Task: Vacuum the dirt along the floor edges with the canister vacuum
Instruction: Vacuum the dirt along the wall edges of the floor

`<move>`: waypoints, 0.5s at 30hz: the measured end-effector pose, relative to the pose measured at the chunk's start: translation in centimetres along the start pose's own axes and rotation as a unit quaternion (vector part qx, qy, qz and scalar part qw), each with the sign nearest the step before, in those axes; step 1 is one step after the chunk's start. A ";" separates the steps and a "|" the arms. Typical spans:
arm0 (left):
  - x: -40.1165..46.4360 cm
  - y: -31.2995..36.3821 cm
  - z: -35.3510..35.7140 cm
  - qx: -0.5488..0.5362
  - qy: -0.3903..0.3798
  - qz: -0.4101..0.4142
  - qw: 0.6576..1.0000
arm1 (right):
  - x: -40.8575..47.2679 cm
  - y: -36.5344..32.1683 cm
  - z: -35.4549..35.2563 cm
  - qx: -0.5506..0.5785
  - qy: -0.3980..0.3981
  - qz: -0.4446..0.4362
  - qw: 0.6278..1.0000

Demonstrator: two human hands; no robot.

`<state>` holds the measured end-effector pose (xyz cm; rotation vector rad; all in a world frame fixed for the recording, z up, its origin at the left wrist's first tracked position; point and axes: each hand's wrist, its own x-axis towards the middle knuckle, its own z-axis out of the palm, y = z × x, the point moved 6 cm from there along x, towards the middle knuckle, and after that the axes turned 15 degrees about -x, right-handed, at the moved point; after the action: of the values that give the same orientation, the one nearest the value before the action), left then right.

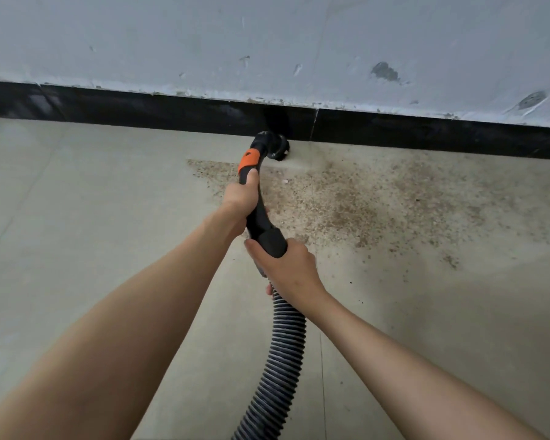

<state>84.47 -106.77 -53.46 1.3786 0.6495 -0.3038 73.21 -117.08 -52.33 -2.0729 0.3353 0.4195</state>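
A black vacuum handle [261, 214] with an orange collar [248, 160] points at the wall. Its round black brush nozzle [277, 149] rests on the floor against the black skirting [140, 108]. My left hand [240, 198] grips the handle just below the orange collar. My right hand [286, 265] grips the handle's thick lower end where the ribbed grey-black hose [283, 350] joins. Brown gritty dirt [346, 204] is spread on the beige floor right of and below the nozzle. The canister is out of view.
The hose runs down between my arms and leaves the frame at the bottom. A scuffed pale grey wall [267, 42] rises above the skirting. Beige floor tiles [77, 201] to the left look free of dirt.
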 end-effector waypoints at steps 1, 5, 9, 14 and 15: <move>0.3 0.3 -1.3 -0.006 0.016 0.001 1.000 | 0.3 -0.7 0.8 -0.004 -0.018 -0.009 1.000; 1.3 2.1 -7.2 -0.038 0.092 0.018 0.995 | 1.7 -4.0 4.1 -0.037 -0.091 -0.057 0.994; 1.3 3.5 -13.1 -0.052 0.168 0.021 0.984 | 2.3 -7.2 7.8 -0.069 -0.147 -0.082 0.983; 0.3 3.2 -17.3 -0.066 0.197 0.009 0.978 | 1.2 -8.4 11.1 -0.074 -0.180 -0.093 0.976; 0.1 3.0 -17.7 -0.064 0.200 0.009 0.978 | 0.8 -8.3 11.4 -0.070 -0.181 -0.091 0.977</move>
<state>81.82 -89.08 -52.04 1.3303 0.9713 0.0341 75.44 -103.11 -51.83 -2.0880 -0.1030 0.7126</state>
